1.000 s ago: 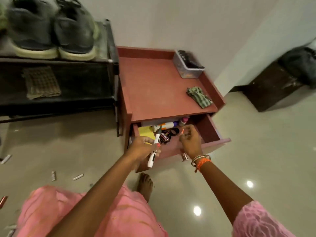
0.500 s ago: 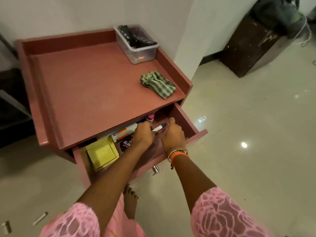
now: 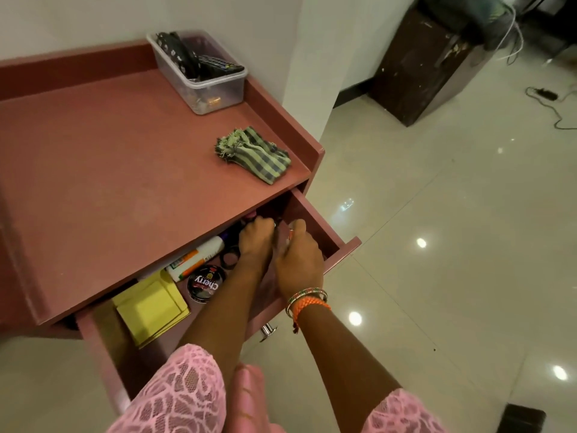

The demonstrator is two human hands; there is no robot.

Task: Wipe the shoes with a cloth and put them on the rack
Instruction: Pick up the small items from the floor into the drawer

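The checked green cloth (image 3: 254, 157) lies crumpled on the pink table top (image 3: 109, 167), near its right edge. No shoes or rack are in view. Both my hands reach into the open drawer (image 3: 343, 254) under the table top. My left hand (image 3: 256, 242) is curled at the back of the drawer, apparently round a marker that it mostly hides. Right beside it, my right hand (image 3: 299, 257) pinches a small orange-red cap at its thumb. The two hands almost touch.
The drawer holds a black polish tin (image 3: 206, 282), yellow papers (image 3: 150, 307) and a white glue bottle (image 3: 196, 257). A clear plastic box (image 3: 218, 92) of remotes stands at the table's back. A dark cabinet (image 3: 418, 67) and cables (image 3: 549, 98) are on the glossy floor, right.
The view swung right, so the shoe rack and shoes left the frame. My hands carried the marker and cap from the drawer front deeper into the drawer and came together.
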